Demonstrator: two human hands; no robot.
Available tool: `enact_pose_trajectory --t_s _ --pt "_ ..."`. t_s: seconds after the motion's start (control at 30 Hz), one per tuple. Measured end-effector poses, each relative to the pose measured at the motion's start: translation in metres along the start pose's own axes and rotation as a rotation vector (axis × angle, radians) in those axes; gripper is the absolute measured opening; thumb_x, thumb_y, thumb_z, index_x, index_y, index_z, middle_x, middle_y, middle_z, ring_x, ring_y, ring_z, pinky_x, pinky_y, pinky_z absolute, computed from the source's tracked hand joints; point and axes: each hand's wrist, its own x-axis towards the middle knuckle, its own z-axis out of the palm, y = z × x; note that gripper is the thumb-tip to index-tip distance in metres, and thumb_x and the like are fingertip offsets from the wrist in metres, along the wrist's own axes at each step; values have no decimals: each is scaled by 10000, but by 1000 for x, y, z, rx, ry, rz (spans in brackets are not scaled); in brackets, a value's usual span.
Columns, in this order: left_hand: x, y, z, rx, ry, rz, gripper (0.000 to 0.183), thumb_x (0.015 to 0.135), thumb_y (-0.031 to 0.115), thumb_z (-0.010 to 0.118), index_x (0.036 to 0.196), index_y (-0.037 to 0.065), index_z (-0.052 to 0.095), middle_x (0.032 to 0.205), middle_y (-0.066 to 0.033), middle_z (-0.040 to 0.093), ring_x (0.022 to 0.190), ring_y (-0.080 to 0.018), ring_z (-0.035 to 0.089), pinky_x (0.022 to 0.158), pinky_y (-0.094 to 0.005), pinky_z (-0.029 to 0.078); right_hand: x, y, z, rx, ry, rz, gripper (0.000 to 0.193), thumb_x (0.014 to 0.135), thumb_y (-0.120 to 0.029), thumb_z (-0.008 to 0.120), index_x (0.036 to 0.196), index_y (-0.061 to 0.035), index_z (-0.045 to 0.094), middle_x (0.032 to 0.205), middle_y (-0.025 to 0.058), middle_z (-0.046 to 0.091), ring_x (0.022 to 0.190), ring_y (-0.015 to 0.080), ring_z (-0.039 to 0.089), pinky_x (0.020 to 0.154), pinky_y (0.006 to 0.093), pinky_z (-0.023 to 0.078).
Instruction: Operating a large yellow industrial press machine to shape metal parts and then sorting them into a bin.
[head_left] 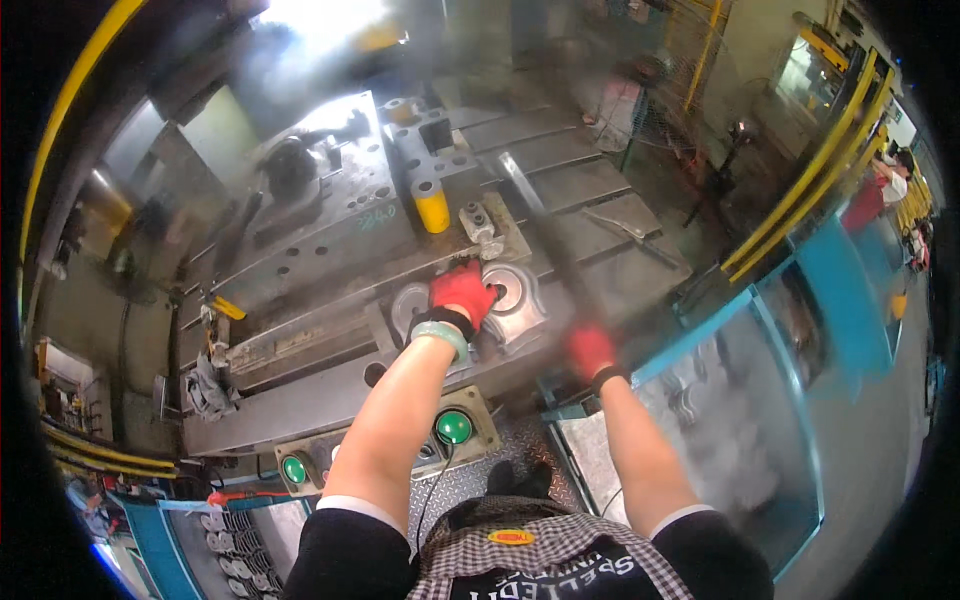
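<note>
My left hand (465, 297), in a red glove, is closed at a shiny stamped metal part (522, 325) on the press bed. Its thumb lies at the rim of the part's round middle, with the fingertips partly hidden. A second rounded metal shape (408, 305) shows on the other side of that hand. Farther right, my right hand (592, 350), also red-gloved, is smeared by motion. From it a long dark bar (565, 260) with a bright far end runs up and away over the bed; the hand appears closed round its near end.
A yellow cylinder (432, 208) and a bolted clamp block (480, 222) stand beyond my left hand. Green push buttons (453, 427) sit on the front panel. A blue-framed bin (800, 400) stands at right; another bin at lower left holds several metal parts (240, 555). A rag (208, 388) lies left.
</note>
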Motion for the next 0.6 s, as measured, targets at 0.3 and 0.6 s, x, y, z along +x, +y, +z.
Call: enact_pose_trajectory --t_s 0.3,0.6 --pt "-14 -9 27 51 214 -95 569 720 443 566 1133 66 466 1067 -150 543 971 -310 527 829 -406 401 -70 -111 7 1467 -435 -8 466 917 -388 300 1183 -29 432 1002 80 553 876 223 544 812 368 426" --pt "-41 7 21 62 253 -112 601 713 388 582 1214 105 408 1123 -135 522 1059 -307 476 871 -429 355 -55 -115 20 1578 -651 -3 530 900 -446 273 1197 -35 429 1122 93 506 1003 228 495 914 379 357"
